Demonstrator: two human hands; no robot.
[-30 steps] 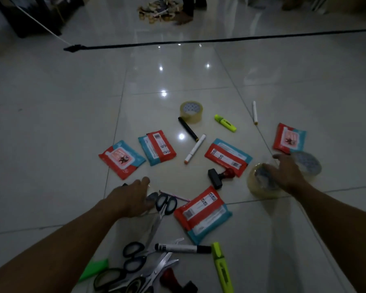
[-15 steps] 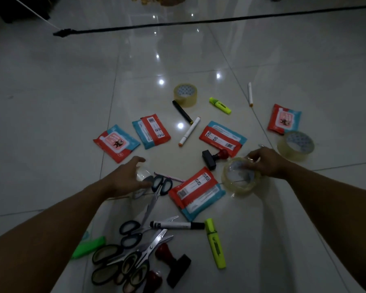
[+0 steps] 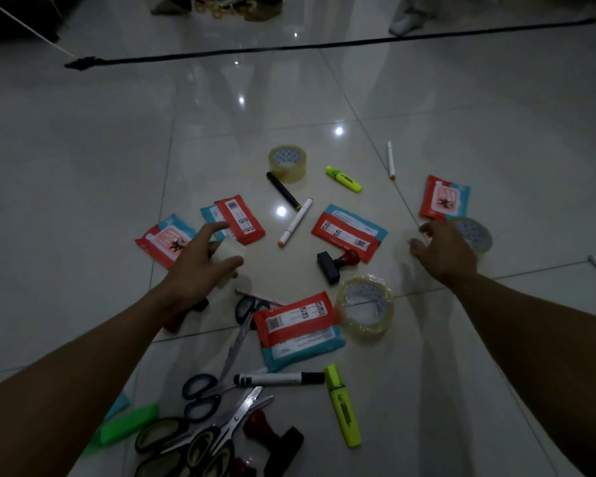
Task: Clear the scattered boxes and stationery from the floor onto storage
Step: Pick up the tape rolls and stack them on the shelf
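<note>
Pale, translucent tape roll (image 3: 228, 266) sits gripped in the left hand (image 3: 200, 266); right hand (image 3: 444, 253) spread, empty.

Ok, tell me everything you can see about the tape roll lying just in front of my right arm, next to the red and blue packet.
The clear tape roll is a ring of glossy, yellowish transparent packing tape with a white, dot-printed inner core. Crinkled clear film shows along its far rim. It sits on the tiled floor, tipped slightly with its opening facing up. Its left edge lies against the nearest red and blue packet. Neither hand touches it.
</note>
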